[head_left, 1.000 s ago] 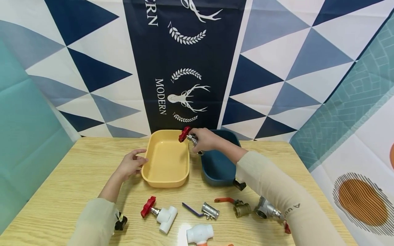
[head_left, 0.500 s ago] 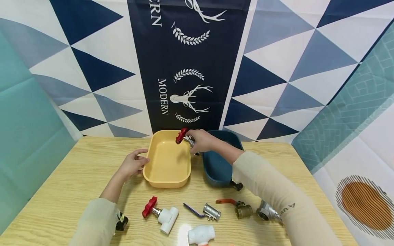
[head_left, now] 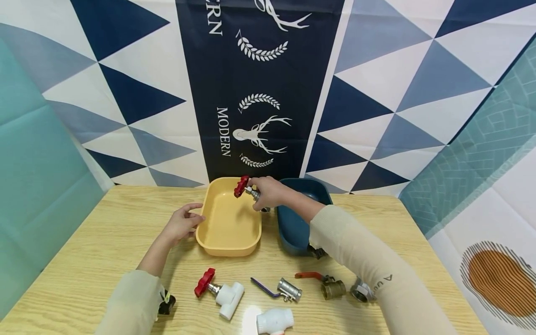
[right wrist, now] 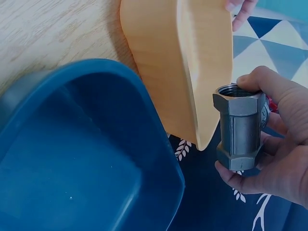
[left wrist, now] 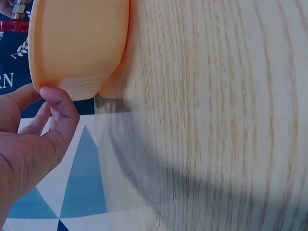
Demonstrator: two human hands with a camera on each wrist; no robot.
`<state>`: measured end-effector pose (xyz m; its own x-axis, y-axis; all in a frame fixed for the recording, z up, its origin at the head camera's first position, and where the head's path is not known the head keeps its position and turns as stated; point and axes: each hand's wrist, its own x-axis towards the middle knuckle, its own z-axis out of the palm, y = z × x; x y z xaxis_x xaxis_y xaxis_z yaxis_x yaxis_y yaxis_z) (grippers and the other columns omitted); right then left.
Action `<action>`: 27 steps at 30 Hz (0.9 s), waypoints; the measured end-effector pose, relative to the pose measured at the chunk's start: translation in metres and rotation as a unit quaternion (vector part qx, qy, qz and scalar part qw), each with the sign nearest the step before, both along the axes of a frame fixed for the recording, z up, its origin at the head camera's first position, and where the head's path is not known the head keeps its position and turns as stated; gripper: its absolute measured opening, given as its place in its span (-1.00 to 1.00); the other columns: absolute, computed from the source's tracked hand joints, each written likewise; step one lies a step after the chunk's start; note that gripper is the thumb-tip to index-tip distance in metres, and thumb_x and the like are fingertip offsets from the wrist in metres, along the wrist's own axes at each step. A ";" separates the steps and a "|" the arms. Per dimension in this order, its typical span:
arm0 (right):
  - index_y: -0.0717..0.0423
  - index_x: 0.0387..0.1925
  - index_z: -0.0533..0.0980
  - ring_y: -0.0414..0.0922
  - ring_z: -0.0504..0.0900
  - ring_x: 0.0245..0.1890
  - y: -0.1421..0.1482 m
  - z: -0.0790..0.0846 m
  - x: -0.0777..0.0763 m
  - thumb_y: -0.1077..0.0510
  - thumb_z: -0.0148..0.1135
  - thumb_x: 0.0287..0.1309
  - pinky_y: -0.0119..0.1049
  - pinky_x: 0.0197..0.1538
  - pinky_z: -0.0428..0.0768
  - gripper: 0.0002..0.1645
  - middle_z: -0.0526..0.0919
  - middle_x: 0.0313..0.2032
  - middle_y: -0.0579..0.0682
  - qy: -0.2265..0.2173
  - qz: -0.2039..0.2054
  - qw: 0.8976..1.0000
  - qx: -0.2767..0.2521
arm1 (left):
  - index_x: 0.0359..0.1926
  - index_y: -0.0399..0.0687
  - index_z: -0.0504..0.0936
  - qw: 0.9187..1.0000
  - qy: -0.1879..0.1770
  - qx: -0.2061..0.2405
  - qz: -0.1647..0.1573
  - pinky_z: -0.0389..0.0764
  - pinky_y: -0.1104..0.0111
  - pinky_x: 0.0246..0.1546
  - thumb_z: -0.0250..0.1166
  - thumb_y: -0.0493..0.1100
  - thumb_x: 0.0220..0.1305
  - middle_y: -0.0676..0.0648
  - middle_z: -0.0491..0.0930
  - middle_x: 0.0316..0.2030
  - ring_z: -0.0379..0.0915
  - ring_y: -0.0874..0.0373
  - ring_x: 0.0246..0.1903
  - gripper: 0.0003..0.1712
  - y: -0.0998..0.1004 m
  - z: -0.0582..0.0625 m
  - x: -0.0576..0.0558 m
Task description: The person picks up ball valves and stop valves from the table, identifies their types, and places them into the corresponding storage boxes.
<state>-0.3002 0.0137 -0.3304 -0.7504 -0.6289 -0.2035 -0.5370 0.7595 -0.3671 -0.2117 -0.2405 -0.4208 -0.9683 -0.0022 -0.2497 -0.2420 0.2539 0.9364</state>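
Note:
My right hand (head_left: 270,191) grips a metal gate valve (right wrist: 239,127) with a red handwheel (head_left: 241,186). Its fingers and thumb span the two ends of the valve body, as the right wrist view shows. The valve hangs over the right back part of the yellow bin (head_left: 230,251), its handwheel pointing left. On the bin's left side, my left hand (head_left: 182,224) pinches the rim between thumb and fingers, also seen in the left wrist view. Inside, the yellow bin shows a bare floor.
Right of the yellow bin stands a dark blue bin (head_left: 295,249), partly behind my right forearm. Along the front lie a white valve with red handwheel (head_left: 228,298), a purple-lever valve (head_left: 289,289), an orange-lever brass valve (head_left: 333,289), a white valve (head_left: 274,320) and a grey metal fitting (head_left: 361,291).
My right hand has carried the gate valve left, from the gap between the bins to over the yellow bin. The left hand keeps its place at the rim; the view shifts slightly.

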 end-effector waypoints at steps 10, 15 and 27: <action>0.07 0.20 0.35 -0.16 0.44 -0.43 -0.007 -0.002 -0.003 0.16 0.35 -0.09 -0.40 -0.42 0.40 -0.27 0.54 -0.44 -0.04 0.008 0.013 1.000 0.007 | 0.34 -0.20 0.17 1.000 0.003 0.003 -0.003 0.56 0.42 -0.45 0.11 -0.23 0.32 -0.13 0.47 -0.19 0.49 0.23 -0.41 -0.39 -0.002 -0.002 0.000; 0.05 0.20 0.36 -0.16 0.43 -0.42 -0.011 -0.003 -0.003 0.16 0.34 -0.08 -0.39 -0.41 0.39 -0.28 0.54 -0.43 -0.06 0.016 0.025 1.000 0.012 | 0.34 -0.19 0.18 1.000 0.004 0.005 -0.002 0.55 0.43 -0.46 0.12 -0.23 0.31 -0.13 0.48 -0.20 0.49 0.23 -0.42 -0.39 -0.002 -0.003 0.000; 0.01 0.18 0.38 -0.17 0.44 -0.42 -0.019 -0.007 -0.005 0.15 0.35 -0.10 -0.40 -0.39 0.39 -0.29 0.54 -0.46 -0.09 0.019 0.037 0.999 0.020 | 0.35 -0.21 0.16 1.000 0.009 0.014 -0.008 0.56 0.42 -0.47 0.12 -0.23 0.31 -0.13 0.49 -0.20 0.50 0.23 -0.42 -0.37 -0.003 -0.003 0.001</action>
<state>-0.3049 -0.0055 -0.3375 -0.7105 -0.6744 -0.2010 -0.6046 0.7312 -0.3158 -0.2106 -0.2433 -0.4233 -0.9723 0.0199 -0.2328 -0.2221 0.2307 0.9473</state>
